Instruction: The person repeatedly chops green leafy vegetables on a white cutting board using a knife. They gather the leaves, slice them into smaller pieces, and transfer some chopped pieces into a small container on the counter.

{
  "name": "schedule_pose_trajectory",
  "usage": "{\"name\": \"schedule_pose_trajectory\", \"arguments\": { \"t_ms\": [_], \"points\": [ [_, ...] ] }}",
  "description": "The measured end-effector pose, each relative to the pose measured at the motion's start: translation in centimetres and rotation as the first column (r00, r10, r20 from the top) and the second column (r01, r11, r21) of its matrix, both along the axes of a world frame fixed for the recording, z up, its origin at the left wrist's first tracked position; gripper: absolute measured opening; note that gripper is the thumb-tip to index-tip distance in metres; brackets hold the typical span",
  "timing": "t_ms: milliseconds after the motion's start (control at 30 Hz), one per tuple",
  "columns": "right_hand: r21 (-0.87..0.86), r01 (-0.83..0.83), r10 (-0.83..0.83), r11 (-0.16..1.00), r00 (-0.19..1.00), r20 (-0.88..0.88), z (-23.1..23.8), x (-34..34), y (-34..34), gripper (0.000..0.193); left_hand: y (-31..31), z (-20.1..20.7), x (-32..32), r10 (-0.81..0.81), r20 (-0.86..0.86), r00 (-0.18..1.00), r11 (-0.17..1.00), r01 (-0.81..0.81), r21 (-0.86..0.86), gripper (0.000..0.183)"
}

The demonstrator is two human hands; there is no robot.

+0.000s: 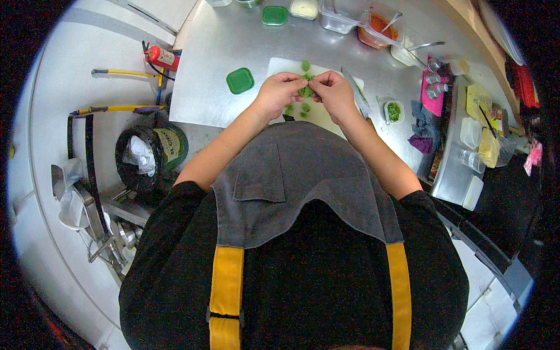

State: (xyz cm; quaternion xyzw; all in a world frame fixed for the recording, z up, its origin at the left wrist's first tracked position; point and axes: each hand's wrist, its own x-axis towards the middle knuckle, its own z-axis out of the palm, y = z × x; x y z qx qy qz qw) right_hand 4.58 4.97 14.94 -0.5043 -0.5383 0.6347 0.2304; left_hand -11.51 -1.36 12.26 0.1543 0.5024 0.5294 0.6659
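Observation:
Over a white cutting board [281,65], my left hand [278,94] and my right hand [332,94] meet with their fingertips pinched on a sprig of green leaves [306,87]. Loose green leaves [305,108] lie on the board below the fingers, and one more leaf [305,65] lies just beyond them. A knife [357,93] rests along the board's right side, partly behind my right hand. To the right stands a small clear tub of chopped green herbs [394,111]. A green square lid [240,80] lies on the steel table left of my left hand.
Along the far edge of the steel table [210,52] stand another green lid [275,16], a white-filled tub [304,8] and a clear container of red sauce [378,29]. A pink tray [433,96] holds shakers at right. A lined bin [143,154] stands at left.

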Motion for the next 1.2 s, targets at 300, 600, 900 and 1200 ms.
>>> {"name": "schedule_pose_trajectory", "arguments": {
  "t_ms": [300,600,900,1200],
  "points": [
    [0.178,-0.129,0.113,0.976,0.989,0.096,-0.5,0.5,0.4,0.015,-0.2,0.0,0.1,-0.039,-0.223,0.974,0.998,0.03,-0.046,0.014],
    [0.177,-0.184,0.167,0.967,0.98,0.106,-1.0,0.7,0.5,0.013,-0.6,0.7,0.0,-0.102,0.039,0.994,0.994,0.103,-0.042,0.019],
    [0.318,-0.097,0.043,0.943,0.984,0.173,-1.5,0.8,0.3,0.017,-0.7,0.1,0.2,-0.123,-0.155,0.98,0.992,0.117,-0.046,0.022],
    [-0.164,0.047,-0.064,0.985,0.993,-0.096,0.5,0.8,0.0,0.017,-0.7,-0.7,0.0,-0.037,-0.224,0.974,0.996,0.019,-0.084,0.023]
  ]
}}
